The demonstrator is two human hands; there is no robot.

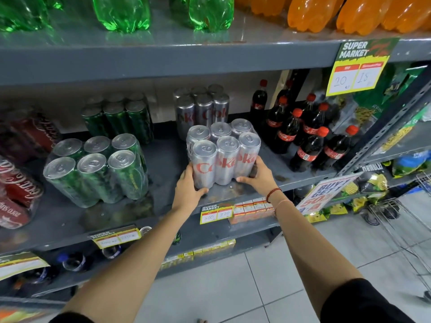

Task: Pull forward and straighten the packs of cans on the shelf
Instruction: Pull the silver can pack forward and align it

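Note:
A shrink-wrapped pack of silver cans (224, 152) stands near the front edge of the grey shelf (163, 164). My left hand (187, 186) grips its lower left corner and my right hand (258, 177) grips its lower right side. A second silver pack (201, 110) stands farther back behind it. A green pack (98, 169) sits at the front to the left, turned slightly askew, with another green pack (119, 117) behind it. Red can packs (18, 183) lie at the far left, partly cut off by the frame.
Dark cola bottles (310, 134) with red caps stand right of the silver pack. Green and orange bottles (312, 12) fill the shelf above. Price tags (217, 214) hang on the shelf edge. A wire cart (396, 215) stands on the tiled floor at right.

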